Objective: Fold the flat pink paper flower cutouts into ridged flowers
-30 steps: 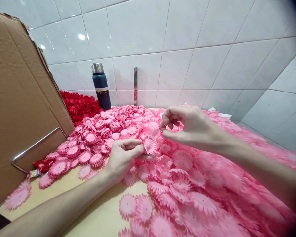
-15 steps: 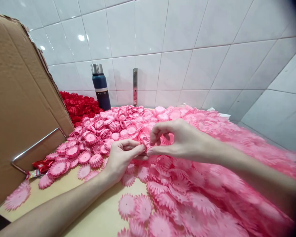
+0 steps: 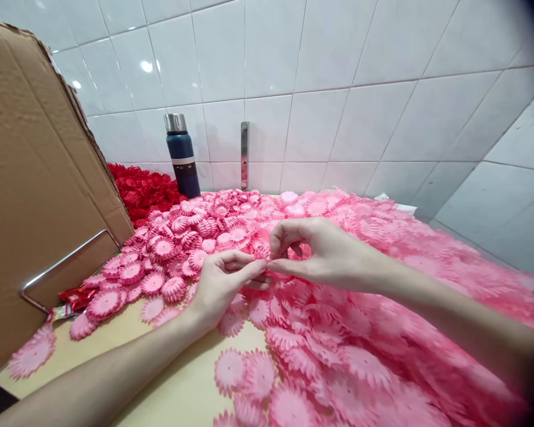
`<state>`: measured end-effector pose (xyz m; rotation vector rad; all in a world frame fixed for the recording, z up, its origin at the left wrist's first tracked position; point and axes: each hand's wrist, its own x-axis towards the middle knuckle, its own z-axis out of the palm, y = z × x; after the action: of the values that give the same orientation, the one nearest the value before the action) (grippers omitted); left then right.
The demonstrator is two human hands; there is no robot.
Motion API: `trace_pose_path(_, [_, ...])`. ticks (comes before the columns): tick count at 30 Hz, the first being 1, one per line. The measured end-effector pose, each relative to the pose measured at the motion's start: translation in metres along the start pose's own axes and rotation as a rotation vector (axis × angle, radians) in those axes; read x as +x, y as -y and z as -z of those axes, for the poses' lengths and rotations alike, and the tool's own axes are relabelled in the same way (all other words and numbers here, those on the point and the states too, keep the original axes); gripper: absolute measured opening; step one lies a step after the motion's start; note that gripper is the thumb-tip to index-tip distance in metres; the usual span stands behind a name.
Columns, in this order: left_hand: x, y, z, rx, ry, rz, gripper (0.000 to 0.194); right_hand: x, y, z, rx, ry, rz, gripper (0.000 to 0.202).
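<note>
Above the heap of pink fabric flower pieces, my two hands meet at the fingertips. My left hand is closed, its thumb pressed against the bent fingers. My right hand comes in from the right with thumb and forefinger curled into a pinch against the left fingertips. Whatever lies between them is too small and too covered to make out. Flat, scallop-edged flower pieces with tiny centre holes spread below and to the right of the hands.
A cardboard box stands at the left, with a bent metal rod against it. Behind are red flower pieces, a dark blue bottle and a tiled wall. A red wrapper lies on the yellowish tabletop.
My right thumb and forefinger have closed in on the left fingertips. My left thumb has shifted slightly to the right, and the small gap between the hands is gone.
</note>
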<state>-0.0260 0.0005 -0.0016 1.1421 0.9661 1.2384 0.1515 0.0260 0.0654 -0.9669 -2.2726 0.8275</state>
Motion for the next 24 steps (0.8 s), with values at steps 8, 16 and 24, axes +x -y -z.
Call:
trace_pose_path(8, [-0.0047, -0.0023, -0.0059, -0.051, 0.035, -0.076, 0.017, 0.0007, -0.0023, -0.0014, 0.176, 0.050, -0.098, 0.020])
trace_pose_path(16, [-0.0067, -0.0030, -0.0025, 0.106, 0.057, -0.117, 0.006, 0.0000, -0.0083, -0.0003, 0.230, 0.093, -0.105, 0.024])
trace_pose_path(24, [-0.0039, 0.0008, -0.0025, 0.197, 0.037, -0.192, 0.014, 0.0005, -0.0087, 0.0028, 0.129, 0.158, -0.009, 0.008])
